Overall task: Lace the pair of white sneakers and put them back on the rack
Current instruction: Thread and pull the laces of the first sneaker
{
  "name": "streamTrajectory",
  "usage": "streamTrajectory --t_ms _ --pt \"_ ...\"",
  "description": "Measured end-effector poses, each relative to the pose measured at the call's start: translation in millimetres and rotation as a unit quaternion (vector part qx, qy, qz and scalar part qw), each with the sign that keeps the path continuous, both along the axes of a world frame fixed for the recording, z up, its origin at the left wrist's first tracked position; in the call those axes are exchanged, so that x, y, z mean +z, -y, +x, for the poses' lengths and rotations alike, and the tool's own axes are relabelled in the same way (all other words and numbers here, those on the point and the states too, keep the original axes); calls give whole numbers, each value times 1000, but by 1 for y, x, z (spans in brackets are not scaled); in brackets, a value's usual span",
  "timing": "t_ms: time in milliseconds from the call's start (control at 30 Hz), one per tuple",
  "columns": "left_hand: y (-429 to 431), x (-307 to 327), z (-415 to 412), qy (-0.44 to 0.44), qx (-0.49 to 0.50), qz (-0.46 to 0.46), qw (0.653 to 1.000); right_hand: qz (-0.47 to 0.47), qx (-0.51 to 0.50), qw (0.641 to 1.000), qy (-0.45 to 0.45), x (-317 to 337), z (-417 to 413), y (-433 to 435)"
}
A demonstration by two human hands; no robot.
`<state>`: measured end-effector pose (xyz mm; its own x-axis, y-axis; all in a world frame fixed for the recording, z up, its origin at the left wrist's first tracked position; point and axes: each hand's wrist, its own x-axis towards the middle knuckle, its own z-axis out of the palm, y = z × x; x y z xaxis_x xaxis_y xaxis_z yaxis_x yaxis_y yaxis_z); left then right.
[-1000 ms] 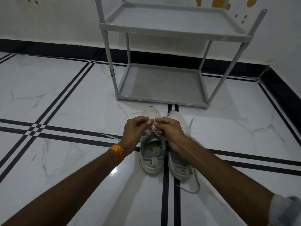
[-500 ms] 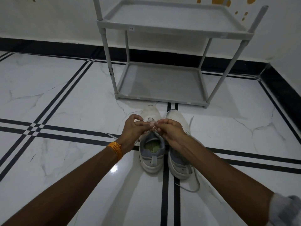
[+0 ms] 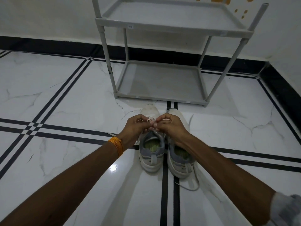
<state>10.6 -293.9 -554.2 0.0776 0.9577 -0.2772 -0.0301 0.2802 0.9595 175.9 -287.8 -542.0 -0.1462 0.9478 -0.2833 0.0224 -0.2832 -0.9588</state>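
Two white sneakers stand side by side on the floor, toes toward the rack: the left sneaker [image 3: 151,154] and the right sneaker [image 3: 180,162]. My left hand [image 3: 136,128] and my right hand [image 3: 171,126] meet above the left sneaker's tongue, each pinching the white lace [image 3: 153,123] of that shoe. The laced part is mostly hidden under my fingers. A loose lace [image 3: 192,186] from the right sneaker trails on the floor behind its heel. The grey two-shelf rack [image 3: 159,97] stands just beyond the toes, both shelves bare.
White marble floor tiles with black stripe lines [image 3: 164,193] run under the shoes. A white wall with a black skirting [image 3: 57,46] stands behind the rack, and another wall closes the right side. An orange thread band [image 3: 116,145] circles my left wrist.
Both hands stay pinched on the lace above the left sneaker, with small finger shifts. The view has tilted slightly, so the rack sits a bit higher in frame.
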Motion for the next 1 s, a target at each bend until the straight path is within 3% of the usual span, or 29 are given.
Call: streamTrajectory --t_ms 100,233,400,700,900,1000 --pt "-1 -5 4 -61 23 17 998 95 38 993 66 -4 0 6" --pt "-3 -9 10 -169 51 73 982 272 25 928 253 -5 -9 14" --pt "0 -8 9 -238 48 168 955 302 55 869 388 -9 -17 11" --pt "7 -7 7 -389 -31 332 859 186 110 908 358 -1 -14 3" --pt "3 2 10 -404 -34 345 846 121 132 936 303 8 -4 -4" --pt "-2 7 13 -390 -7 272 880 122 125 939 297 6 -2 -2"
